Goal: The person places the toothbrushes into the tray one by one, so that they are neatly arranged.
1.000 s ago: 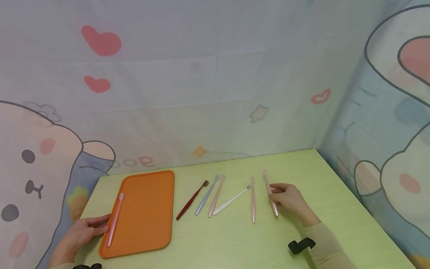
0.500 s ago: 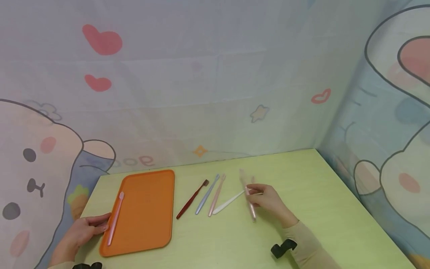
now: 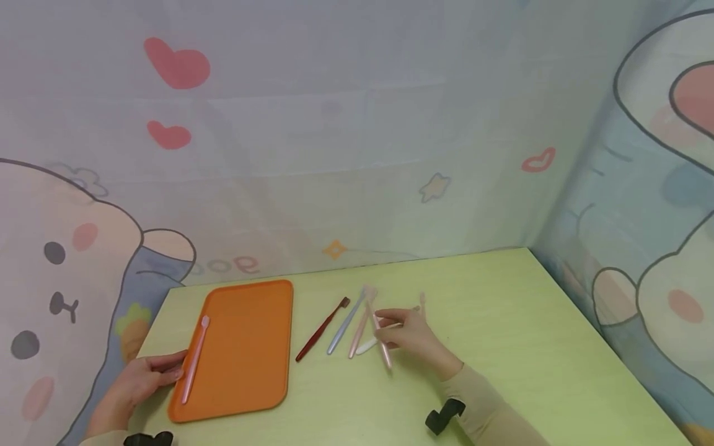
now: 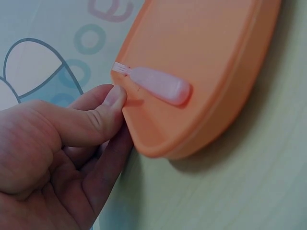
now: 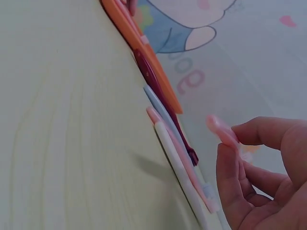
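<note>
My right hand (image 3: 415, 339) pinches a pink toothbrush (image 3: 385, 356) between thumb and fingers, held above the table over the white toothbrush (image 3: 365, 346). The right wrist view shows the pinched toothbrush (image 5: 221, 130) raised off the surface. With thumb on the rim, my left hand (image 3: 144, 383) grips the left edge of an orange tray (image 3: 245, 347). One pink toothbrush (image 3: 195, 360) lies along that side of the tray. Between tray and right hand lie a dark red toothbrush (image 3: 322, 329), a light blue toothbrush (image 3: 344, 325) and another pink toothbrush (image 3: 358, 336).
One more pink toothbrush (image 3: 422, 302) lies behind the right hand, mostly hidden by it. The pale green table (image 3: 502, 322) ends at a printed cloth backdrop (image 3: 357, 155) at the back and right.
My right hand has carried the pink toothbrush leftward, past the other pink one and over the white one. The left hand has stayed at the tray's edge.
</note>
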`<act>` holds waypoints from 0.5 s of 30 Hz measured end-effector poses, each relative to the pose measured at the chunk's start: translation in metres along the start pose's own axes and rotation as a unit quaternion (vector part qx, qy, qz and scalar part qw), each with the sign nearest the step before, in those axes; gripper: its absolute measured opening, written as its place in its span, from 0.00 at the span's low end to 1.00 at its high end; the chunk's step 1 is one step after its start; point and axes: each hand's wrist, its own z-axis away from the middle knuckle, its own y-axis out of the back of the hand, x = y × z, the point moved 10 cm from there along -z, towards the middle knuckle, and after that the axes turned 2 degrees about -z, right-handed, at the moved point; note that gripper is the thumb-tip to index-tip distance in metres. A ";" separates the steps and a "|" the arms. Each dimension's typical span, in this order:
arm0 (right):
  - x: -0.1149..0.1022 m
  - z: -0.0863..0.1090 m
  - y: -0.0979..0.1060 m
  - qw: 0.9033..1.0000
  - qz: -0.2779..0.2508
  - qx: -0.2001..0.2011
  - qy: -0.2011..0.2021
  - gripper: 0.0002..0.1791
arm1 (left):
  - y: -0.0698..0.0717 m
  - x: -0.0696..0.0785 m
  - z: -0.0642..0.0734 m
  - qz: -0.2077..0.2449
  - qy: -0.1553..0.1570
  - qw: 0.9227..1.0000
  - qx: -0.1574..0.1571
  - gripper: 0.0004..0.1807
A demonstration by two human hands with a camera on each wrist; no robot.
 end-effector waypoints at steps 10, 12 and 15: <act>-0.009 -0.008 -0.049 0.998 -0.042 -0.044 0.010 0.30 | -0.001 0.004 -0.002 -0.011 -0.016 1.000 -0.003 0.34; -0.011 -0.009 -0.059 0.998 -0.046 -0.049 0.010 0.30 | 0.000 0.001 -0.002 -0.003 -0.012 1.000 0.000 0.34; -0.014 -0.014 -0.075 0.997 -0.049 -0.053 0.010 0.29 | 0.002 -0.001 -0.001 0.012 -0.010 1.000 0.003 0.33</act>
